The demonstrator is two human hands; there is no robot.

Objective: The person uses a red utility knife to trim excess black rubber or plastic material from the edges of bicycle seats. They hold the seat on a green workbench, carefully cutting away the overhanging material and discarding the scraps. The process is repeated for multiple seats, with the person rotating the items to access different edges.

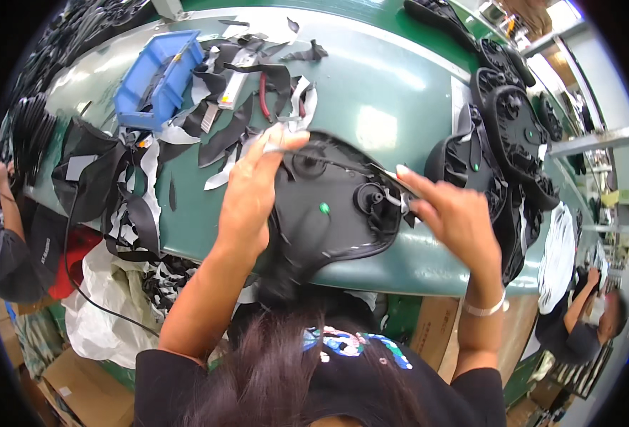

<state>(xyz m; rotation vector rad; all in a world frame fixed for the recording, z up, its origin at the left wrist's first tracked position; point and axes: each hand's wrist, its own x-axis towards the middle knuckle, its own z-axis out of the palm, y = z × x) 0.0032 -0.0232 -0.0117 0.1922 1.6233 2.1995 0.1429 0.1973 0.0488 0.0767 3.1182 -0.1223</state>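
- Over the near edge of the table (350, 85), my left fingers (277, 136) clamp a black panel (343, 224).
- My right fingers (422, 187): by its rim (blurred; grip, can't tell).
- A weak left hold could drop it.

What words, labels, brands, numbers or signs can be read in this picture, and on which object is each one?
None can be read with certainty.
White lettering on the black cloth garment of the worker at left: too small.
Print on the long, narrow white strip: too small.
Marks on the small, pale striped label: too small.
Curved black moulded plate with a green dot: no readable text.
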